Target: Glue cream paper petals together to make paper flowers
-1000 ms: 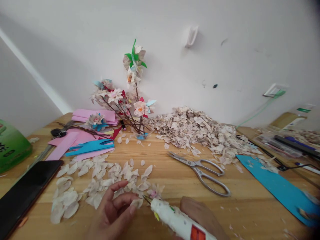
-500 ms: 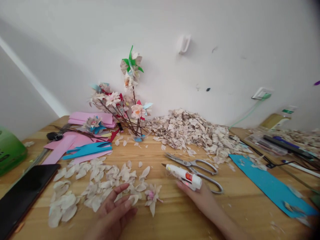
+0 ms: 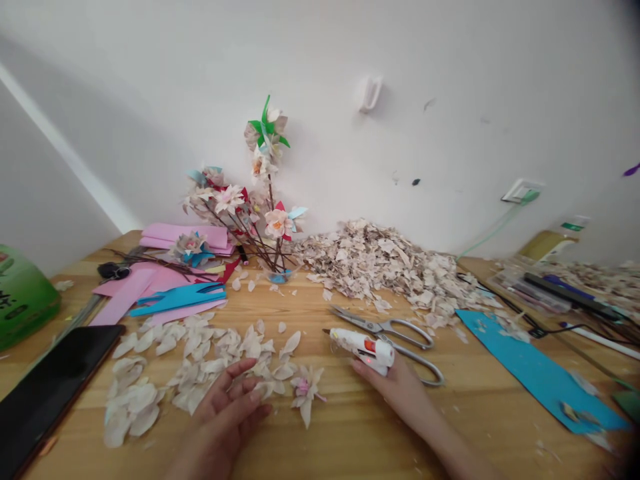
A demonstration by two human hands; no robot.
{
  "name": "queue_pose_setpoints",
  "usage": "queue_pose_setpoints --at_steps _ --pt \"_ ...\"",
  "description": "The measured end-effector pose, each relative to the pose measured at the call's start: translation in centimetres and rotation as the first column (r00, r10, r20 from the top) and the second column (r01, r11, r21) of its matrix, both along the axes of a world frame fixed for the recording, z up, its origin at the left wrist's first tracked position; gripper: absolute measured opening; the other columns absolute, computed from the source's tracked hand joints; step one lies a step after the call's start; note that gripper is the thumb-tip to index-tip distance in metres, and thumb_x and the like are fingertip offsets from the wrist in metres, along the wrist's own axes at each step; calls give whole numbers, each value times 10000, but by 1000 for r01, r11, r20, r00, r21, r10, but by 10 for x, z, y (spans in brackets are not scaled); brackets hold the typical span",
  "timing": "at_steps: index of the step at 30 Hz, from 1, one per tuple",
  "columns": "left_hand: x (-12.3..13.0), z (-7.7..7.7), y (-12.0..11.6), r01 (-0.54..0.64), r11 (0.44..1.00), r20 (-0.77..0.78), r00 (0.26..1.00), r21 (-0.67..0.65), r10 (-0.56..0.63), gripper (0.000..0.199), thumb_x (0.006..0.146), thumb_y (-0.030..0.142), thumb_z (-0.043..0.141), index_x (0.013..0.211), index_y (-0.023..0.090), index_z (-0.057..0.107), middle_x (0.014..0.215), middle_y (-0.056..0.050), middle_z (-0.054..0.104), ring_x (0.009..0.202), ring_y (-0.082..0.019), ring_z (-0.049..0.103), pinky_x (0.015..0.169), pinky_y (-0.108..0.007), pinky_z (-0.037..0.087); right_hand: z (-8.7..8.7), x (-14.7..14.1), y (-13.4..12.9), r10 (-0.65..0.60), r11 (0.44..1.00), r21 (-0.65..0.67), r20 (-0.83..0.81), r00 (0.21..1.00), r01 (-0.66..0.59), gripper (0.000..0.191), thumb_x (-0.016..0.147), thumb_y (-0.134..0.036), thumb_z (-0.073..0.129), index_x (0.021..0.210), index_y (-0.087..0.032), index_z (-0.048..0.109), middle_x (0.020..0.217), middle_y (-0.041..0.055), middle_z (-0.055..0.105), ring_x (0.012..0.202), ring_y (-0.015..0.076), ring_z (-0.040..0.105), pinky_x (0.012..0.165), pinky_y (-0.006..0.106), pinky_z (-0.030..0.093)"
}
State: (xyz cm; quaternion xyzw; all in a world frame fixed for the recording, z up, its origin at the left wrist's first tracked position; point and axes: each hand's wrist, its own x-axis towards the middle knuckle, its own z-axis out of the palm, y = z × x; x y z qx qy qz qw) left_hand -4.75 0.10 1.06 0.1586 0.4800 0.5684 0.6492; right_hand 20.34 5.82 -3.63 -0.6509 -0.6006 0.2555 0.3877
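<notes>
My right hand (image 3: 395,390) is shut around a white hot glue gun (image 3: 361,351), whose nozzle points left, just above the steel scissors (image 3: 385,333). The scissors' looped handles are partly hidden behind the hand. My left hand (image 3: 225,403) lies open on the wooden table (image 3: 350,427), fingers apart and holding nothing, at the edge of a spread of loose pale petals (image 3: 210,363). A small paper flower with a pink centre (image 3: 305,390) lies between my hands, nearer the left one.
Behind the scissors rises a large heap of petal scraps (image 3: 380,270). Paper-flower branches stand in a small vase (image 3: 270,227) beside pink and blue paper (image 3: 175,300). A black phone (image 3: 50,390) lies left, and a blue sheet (image 3: 535,373) lies right.
The glue gun has moved right, away from the petals, and now sits over the scissors. My left hand has drawn back from the petals and opened.
</notes>
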Motion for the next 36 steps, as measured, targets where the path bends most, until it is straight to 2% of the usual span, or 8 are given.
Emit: queue_pose_setpoints --at_steps 5,8,10,13,16,19,28,36 --pt "0 3 -1 6 1000 -29 1000 -8 -7 491 570 208 775 1007 216 552 702 27 646 677 -143 599 711 -283 475 25 8 -6 -58 979 198 21 998 52 549 671 -441 646 1130 -196 473 1017 91 617 893 266 586 774 422 483" --pt "0 5 -1 20 1000 -44 999 -15 -21 497 562 243 781 1005 227 556 687 38 637 673 -148 597 710 -282 467 44 10 -19 -213 811 569 65 975 139 527 723 -365 622 1180 -221 402 1032 85 557 918 262 538 790 425 445" --pt "-1 6 -2 43 999 -57 997 -19 -44 498 567 258 779 1010 233 554 686 40 635 672 -150 594 711 -285 465 51 2 -30 -130 754 656 208 969 -40 390 744 -270 613 1102 -239 462 936 59 574 852 242 556 737 377 461" --pt "-1 7 -3 50 999 -77 996 -13 -51 484 587 264 767 1017 232 547 695 39 629 680 -155 595 719 -297 464 54 -20 -40 259 822 330 511 819 -465 175 799 -160 537 951 -238 573 904 58 610 830 217 585 726 331 485" --pt "-2 4 -1 50 999 -89 995 5 -50 490 581 270 772 1013 226 545 683 39 627 672 -155 595 709 -300 462 52 -44 -40 432 846 37 537 725 -532 157 801 -113 522 854 -218 627 881 46 628 842 209 587 781 344 476" --pt "-3 0 2 64 997 -82 995 34 -61 491 583 282 773 1013 221 543 690 30 646 680 -150 595 696 -287 461 50 -58 -33 480 852 -86 520 706 -516 161 795 -96 547 806 -213 658 848 25 647 805 189 593 761 314 468" --pt "-5 -2 2 67 993 -63 996 94 -61 439 630 256 752 1003 215 524 692 34 648 678 -126 584 677 -266 465 47 -64 -29 528 839 -144 450 720 -525 184 777 -60 557 838 -200 659 871 26 637 792 168 589 724 255 453" --pt "-8 -4 5 13 996 -59 998 92 -7 470 594 266 774 998 224 539 694 38 638 654 -124 578 649 -262 457 52 -56 -29 482 866 23 225 847 -499 225 682 -4 497 668 -196 613 707 1 619 700 166 550 646 248 420"
